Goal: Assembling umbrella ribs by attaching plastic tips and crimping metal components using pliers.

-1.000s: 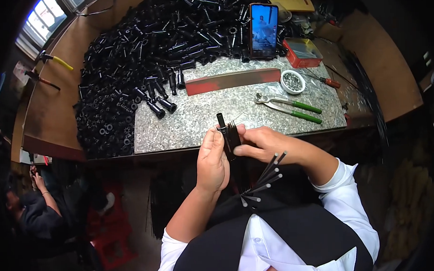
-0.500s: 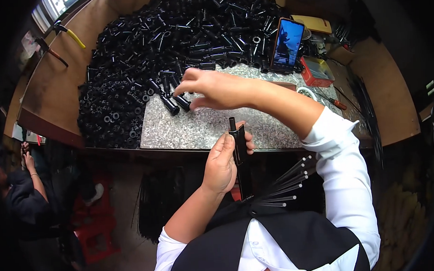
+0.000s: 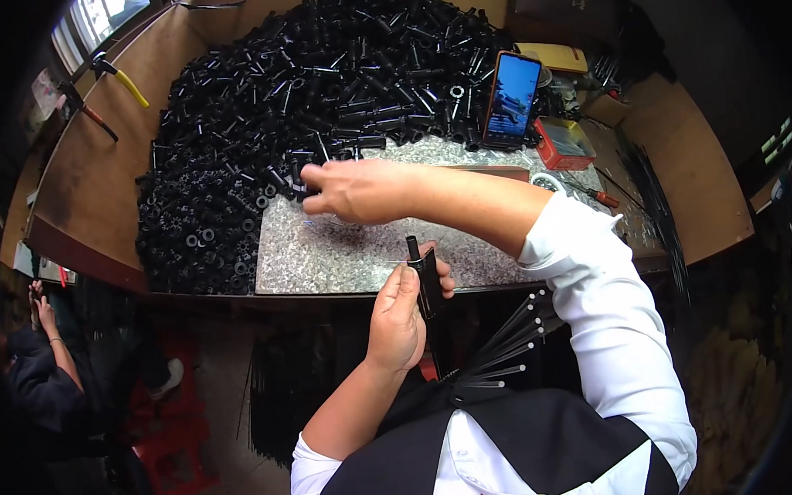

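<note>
Kept a black piece, with slim tube uppermost, gripped in the left hand, just off the near edge of the counter. Took the right hand away from it within the last second and reached toward the counter's left side, at the fringe of the heap of black parts. Curled those fingers partway; could not tell whether around anything. Apparently broke off two-handed work to fetch from the heap.

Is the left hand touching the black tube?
Touching. The head view shows the left hand gripping the black tube, its thumb pressed against it.
</note>
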`<state>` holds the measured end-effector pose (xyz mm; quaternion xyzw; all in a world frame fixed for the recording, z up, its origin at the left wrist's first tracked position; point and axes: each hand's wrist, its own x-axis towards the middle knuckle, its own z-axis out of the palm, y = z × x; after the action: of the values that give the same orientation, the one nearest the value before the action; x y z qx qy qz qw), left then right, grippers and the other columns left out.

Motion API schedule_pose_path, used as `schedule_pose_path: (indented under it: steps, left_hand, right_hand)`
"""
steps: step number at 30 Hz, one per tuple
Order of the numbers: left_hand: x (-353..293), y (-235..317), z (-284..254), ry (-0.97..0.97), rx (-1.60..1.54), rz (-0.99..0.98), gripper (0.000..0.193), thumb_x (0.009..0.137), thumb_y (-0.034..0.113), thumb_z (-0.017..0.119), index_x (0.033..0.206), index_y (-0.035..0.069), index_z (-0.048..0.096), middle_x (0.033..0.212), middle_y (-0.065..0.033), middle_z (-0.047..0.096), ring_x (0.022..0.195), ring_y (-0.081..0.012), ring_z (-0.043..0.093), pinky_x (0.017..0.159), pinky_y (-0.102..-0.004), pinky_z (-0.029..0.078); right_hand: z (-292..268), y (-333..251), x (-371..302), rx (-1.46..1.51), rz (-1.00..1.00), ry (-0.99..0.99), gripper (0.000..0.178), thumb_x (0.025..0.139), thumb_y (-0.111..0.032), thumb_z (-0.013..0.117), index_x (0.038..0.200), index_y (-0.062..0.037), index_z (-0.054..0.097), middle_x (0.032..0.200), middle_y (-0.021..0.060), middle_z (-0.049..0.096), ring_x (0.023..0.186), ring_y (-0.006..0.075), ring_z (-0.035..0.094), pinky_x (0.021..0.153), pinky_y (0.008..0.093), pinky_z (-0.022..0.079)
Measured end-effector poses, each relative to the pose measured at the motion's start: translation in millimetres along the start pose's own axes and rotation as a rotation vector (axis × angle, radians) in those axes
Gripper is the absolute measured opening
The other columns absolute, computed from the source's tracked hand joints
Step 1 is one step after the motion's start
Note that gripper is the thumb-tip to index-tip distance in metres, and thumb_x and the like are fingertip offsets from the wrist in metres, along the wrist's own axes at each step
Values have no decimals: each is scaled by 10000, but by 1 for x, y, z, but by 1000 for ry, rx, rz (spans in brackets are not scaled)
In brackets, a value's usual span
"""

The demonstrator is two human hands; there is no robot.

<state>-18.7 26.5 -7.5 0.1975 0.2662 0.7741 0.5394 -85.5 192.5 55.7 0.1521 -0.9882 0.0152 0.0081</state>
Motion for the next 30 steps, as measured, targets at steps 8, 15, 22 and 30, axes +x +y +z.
schedule_pose_path:
  steps: [8, 15, 22, 30]
  left_hand:
    - [-4, -3, 14, -42, 27, 1, 441, 1013, 273, 371, 1332, -33, 382, 1050, -89, 565, 929, -162, 559, 855, -313, 457]
    - [-7, -6, 22, -33, 54, -3, 439, 1015, 269, 381, 1328, -37, 398, 1055, -85, 560, 921, -145, 548, 857, -303, 451]
    - [-5, -14, 32, -39, 128, 5, 432, 1015, 267, 385, 1314, -42, 418, 1038, -96, 581, 903, -147, 567, 834, -302, 457]
    - [-7, -20, 39, -68, 183, 18, 382, 1014, 260, 388, 1240, -32, 486, 1037, -109, 598, 900, -154, 579, 818, -301, 459]
  right_hand:
    - [-45, 96, -64, -447, 673, 337, 624, 824, 35, 491, 1373, -256, 422, 1171, 207, 452, 987, 340, 551, 862, 400, 508]
    - [-51, 40, -103, 187, 639, 484, 628, 797, 85, 498, 1385, -103, 384, 1100, 191, 573, 1060, 307, 567, 929, 368, 461]
    - [-63, -37, -144, 1403, 636, 482, 641, 827, -137, 693, 1352, -31, 342, 960, 78, 628, 929, 176, 656, 724, 234, 486]
    - [-57, -62, -159, 1086, 632, 418, 447, 863, -152, 670, 1256, -45, 487, 844, 4, 536, 920, 125, 635, 723, 235, 499]
